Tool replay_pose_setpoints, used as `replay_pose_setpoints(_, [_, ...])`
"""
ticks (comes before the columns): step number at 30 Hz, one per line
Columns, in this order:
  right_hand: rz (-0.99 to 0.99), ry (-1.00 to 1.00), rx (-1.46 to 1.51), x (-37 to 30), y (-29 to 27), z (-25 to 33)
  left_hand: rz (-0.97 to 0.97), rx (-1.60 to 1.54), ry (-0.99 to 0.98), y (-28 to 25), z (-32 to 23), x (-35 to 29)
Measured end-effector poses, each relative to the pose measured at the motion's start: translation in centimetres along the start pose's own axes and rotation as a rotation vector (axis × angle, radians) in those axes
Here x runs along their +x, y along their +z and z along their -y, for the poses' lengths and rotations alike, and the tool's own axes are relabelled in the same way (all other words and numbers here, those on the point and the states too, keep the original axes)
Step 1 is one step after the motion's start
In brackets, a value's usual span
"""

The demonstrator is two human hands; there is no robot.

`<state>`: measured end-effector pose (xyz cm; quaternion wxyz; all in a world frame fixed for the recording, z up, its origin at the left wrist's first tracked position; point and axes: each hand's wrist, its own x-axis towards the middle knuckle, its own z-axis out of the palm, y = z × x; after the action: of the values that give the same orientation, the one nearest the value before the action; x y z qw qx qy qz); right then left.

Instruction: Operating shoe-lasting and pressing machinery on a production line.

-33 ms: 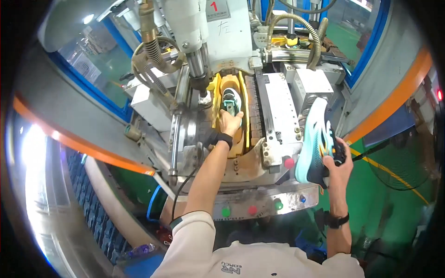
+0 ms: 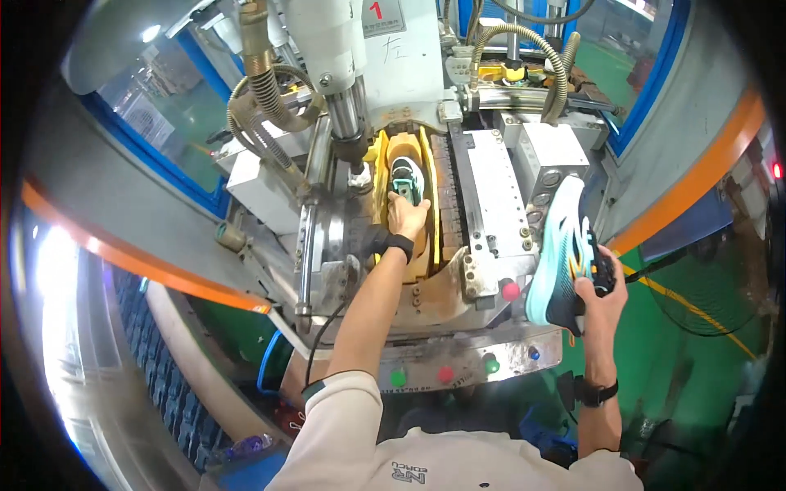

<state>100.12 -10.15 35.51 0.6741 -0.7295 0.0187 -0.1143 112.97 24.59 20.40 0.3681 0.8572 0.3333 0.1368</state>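
Observation:
In the press, a dark sneaker (image 2: 404, 173) with white and mint parts lies between the yellow side pads (image 2: 433, 188), toe pointing away from me. My left hand (image 2: 407, 216) grips its near end, thumb on the right side and fingers on the left; the hand hides that end. Off to the right of the press, my right hand (image 2: 603, 288) holds up a second sneaker (image 2: 558, 258) by its dark upper. Its mint and white sole is turned to the left, with the toe up. My thumb lies across the near side of this sneaker.
A vertical metal piston (image 2: 347, 123) stands left of the pads. Coloured push buttons, including a red one (image 2: 445, 374), line the front panel. Orange-edged guards (image 2: 147, 270) flank me on both sides. A caged fan (image 2: 708, 282) stands at the right.
My right hand and its sneaker have shifted slightly to the right. My left hand stays on the sneaker in the press.

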Motion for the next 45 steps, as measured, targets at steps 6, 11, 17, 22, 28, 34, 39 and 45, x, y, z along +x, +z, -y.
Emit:
replay_pose_setpoints(6, [-0.024,-0.118,-0.2,5.8,4.7,-0.4,0.098,-0.256,-0.168,-1.5,3.2,4.3])
replay_pose_setpoints(11, [0.186,-0.115,-0.655,16.4,13.9,0.0,0.607,-1.21,-0.362,-11.7,1.4,-6.8])
replay_pose_setpoints(17, [0.596,0.009,-0.931,15.6,31.6,-3.5,0.445,-1.062,-0.473,-26.0,7.5,-22.0])
replay_pose_setpoints(22, [0.448,-0.167,-1.011,11.7,38.7,-11.7,-0.071,-1.043,-0.532,-34.1,11.3,-32.3])
replay_pose_setpoints(28, [0.441,-0.255,-1.084,8.9,39.1,-11.9,-0.736,-1.092,-0.634,-34.0,15.6,-43.0])
replay_pose_setpoints(34, [0.815,-0.826,-0.09,-11.9,26.6,-5.9,-0.904,-1.229,-0.787,-29.2,13.4,-48.1])
replay_pose_setpoints(39, [1.355,-0.782,-0.301,-22.4,22.8,-18.0,-0.754,-1.226,-0.79,-25.5,13.7,-53.0])
replay_pose_setpoints(45, [1.439,-0.823,-0.417,-23.7,23.6,-24.5,-0.839,-1.349,-0.846,-24.6,11.8,-58.5])
